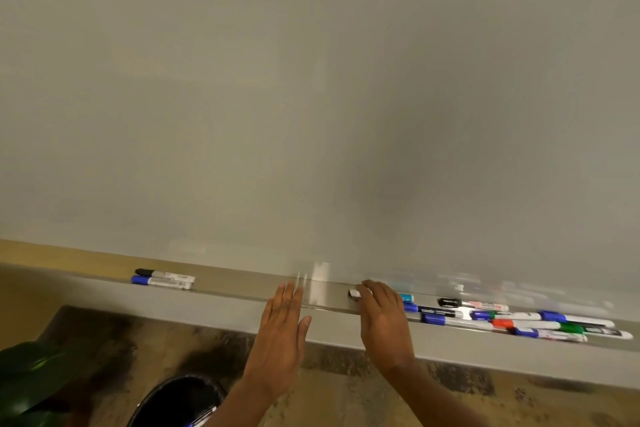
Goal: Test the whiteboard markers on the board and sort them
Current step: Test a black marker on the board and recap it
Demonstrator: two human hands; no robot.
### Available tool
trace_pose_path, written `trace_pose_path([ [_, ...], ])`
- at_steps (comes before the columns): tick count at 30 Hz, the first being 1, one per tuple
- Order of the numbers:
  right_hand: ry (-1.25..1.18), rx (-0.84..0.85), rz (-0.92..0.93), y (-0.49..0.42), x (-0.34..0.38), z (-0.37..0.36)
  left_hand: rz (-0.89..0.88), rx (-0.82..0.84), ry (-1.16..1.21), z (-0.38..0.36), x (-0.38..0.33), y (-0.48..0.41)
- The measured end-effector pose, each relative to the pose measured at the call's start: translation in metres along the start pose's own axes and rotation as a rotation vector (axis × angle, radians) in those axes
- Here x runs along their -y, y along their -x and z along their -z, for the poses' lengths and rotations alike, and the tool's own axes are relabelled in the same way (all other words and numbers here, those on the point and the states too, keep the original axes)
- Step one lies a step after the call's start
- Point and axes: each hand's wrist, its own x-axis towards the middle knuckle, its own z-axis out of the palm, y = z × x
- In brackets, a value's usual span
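The whiteboard (311,97) fills the upper view, blank. Along its bottom runs a grey marker tray (242,291). Two capped markers, one black (164,274) and one blue (161,282), lie together at the tray's left. A heap of several markers (519,321) with blue, red, green and black caps lies at the tray's right. My right hand (384,319) curls its fingers over one marker (354,294) in the tray; only the marker's dark end shows left of the fingers. My left hand (282,326) hovers flat at the tray's front edge, fingers straight, holding nothing.
A black bin (173,402) stands on the floor below my left arm, with a marker (204,417) visible inside. Dark green plant leaves (31,378) reach in at the bottom left. The floor is mottled brown.
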Motion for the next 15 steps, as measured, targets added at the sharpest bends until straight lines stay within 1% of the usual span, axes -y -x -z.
trace_pose_path([
  [5, 0.047, 0.067, 0.030, -0.005, -0.037, -0.007, -0.030, 0.064, 0.011, -0.017, -0.023, -0.012],
  [11, 0.104, 0.180, 0.071, -0.016, -0.047, -0.019, -0.005, 0.087, 0.043, -0.029, -0.034, -0.019],
  [15, 0.110, 0.154, 0.093, -0.019, -0.049, -0.027, 0.018, 0.075, 0.072, -0.025, -0.044, -0.021],
])
